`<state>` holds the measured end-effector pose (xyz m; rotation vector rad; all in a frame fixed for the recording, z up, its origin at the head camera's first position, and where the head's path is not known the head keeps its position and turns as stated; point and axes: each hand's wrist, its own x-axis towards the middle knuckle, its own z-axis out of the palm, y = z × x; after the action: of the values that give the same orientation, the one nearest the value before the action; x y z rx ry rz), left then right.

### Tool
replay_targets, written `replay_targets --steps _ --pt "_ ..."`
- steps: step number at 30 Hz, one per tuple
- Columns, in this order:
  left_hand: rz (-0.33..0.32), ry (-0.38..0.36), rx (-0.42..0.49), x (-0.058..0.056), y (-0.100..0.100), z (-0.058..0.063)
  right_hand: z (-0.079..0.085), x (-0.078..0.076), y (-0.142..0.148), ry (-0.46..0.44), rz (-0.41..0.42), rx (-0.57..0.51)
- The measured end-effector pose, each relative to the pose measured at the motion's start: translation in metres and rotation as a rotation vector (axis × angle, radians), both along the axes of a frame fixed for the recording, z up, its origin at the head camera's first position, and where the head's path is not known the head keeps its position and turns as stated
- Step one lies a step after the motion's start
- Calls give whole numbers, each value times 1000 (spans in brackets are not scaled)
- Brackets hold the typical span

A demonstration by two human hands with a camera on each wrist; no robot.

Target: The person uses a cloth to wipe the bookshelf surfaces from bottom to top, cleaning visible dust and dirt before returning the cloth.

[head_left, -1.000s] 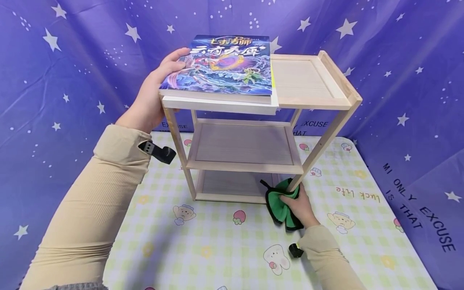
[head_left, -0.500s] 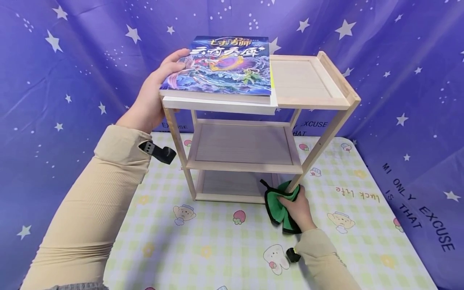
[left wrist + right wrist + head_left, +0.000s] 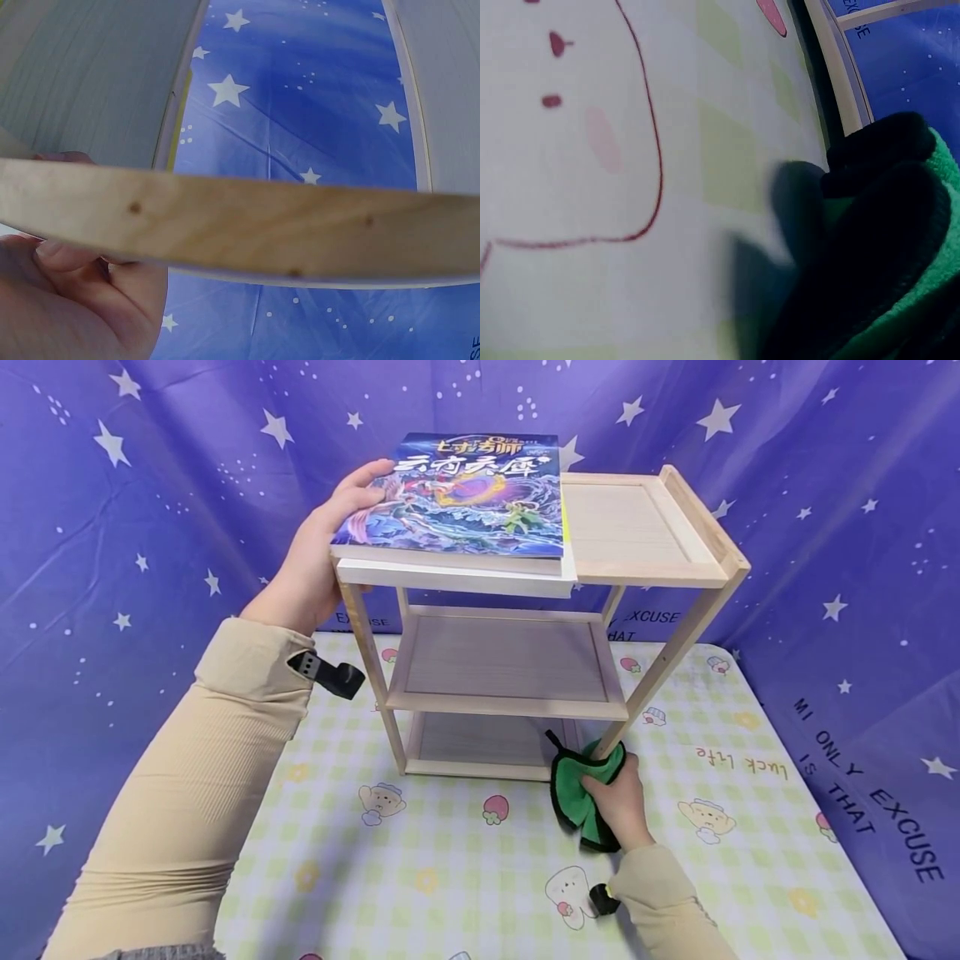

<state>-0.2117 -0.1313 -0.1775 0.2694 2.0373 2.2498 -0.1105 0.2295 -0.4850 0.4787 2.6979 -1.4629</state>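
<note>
A three-tier wooden shelf (image 3: 507,703) stands in the middle of the head view. My left hand (image 3: 315,547) grips its upper left end, with fingertips over the edge of a blue illustrated book (image 3: 465,510). The left wrist view has that hand (image 3: 90,300) curled at a wooden upright (image 3: 247,225). Low at the shelf's front right leg, my right hand (image 3: 621,797) holds a green cloth (image 3: 577,789) with black edging, bunched around the leg. In the right wrist view the cloth (image 3: 930,259) fills the lower right; the right hand is hidden there.
Under the blue book lies another book with a white page edge (image 3: 457,577). A checkered tablecloth (image 3: 450,893) with cartoon prints covers the table. Purple star-patterned curtain (image 3: 225,468) hangs behind and at both sides. Black wrist cameras (image 3: 330,675) stick out from the sleeves.
My right hand has moved slightly down the front right leg toward me, carrying the green cloth along. The left hand, shelf and books look the same.
</note>
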Motion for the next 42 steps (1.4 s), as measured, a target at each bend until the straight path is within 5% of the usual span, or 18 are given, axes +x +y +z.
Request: replay_targets --steps 21,35,42 --pt "-1 -16 -6 1 0 1 8 18 2 -47 -104 -5" --pt "-11 8 -49 1 0 -1 19 45 -14 215 -284 16" --pt "-16 25 -43 -1 0 -3 26 52 -37 303 -224 40"
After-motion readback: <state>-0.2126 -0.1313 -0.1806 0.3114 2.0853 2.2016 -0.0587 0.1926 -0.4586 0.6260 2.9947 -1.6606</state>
